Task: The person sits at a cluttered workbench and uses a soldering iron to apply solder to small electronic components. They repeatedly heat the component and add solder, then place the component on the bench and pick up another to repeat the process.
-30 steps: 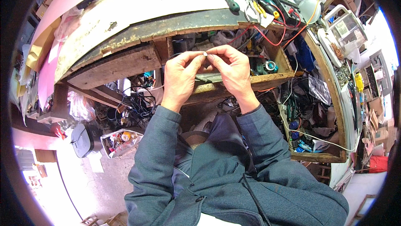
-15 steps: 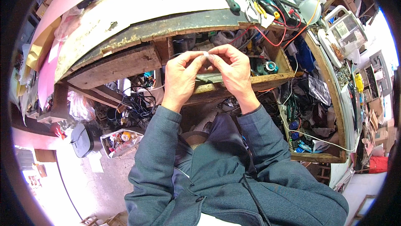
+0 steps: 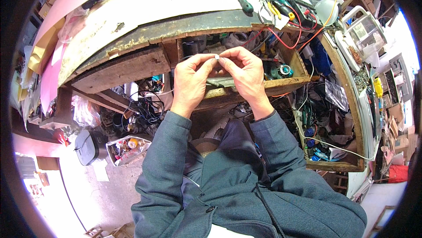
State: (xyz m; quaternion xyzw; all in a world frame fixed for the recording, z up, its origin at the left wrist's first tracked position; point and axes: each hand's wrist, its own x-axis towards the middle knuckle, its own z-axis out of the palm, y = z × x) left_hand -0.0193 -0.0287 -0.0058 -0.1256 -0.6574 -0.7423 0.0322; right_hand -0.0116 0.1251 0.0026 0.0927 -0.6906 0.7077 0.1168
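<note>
Over an open wooden drawer [image 3: 281, 81], my left hand [image 3: 192, 79] and my right hand [image 3: 246, 75] meet, fingertips almost touching. Thumbs and forefingers of both pinch one tiny white piece [image 3: 217, 57]. It is too small to name, and the fingers cover most of it. A thin grey cable shows beside my left hand; whether it joins the white piece I cannot tell. Below the fingers, the drawer holds jumbled parts, among them a round part with a teal ring [image 3: 285, 70].
Pliers, a green-handled screwdriver [image 3: 245, 5] and red test leads [image 3: 281, 39] crowd the workbench [image 3: 154, 5] at the back right. A clear plastic container [image 3: 362, 29] stands right of them. Tangled black cables [image 3: 147, 108] hang at left, above a box of scraps [image 3: 127, 150] on the floor.
Both hands stay nearly in place. The white piece between the fingertips looks slightly turned, with a little less of it showing.
</note>
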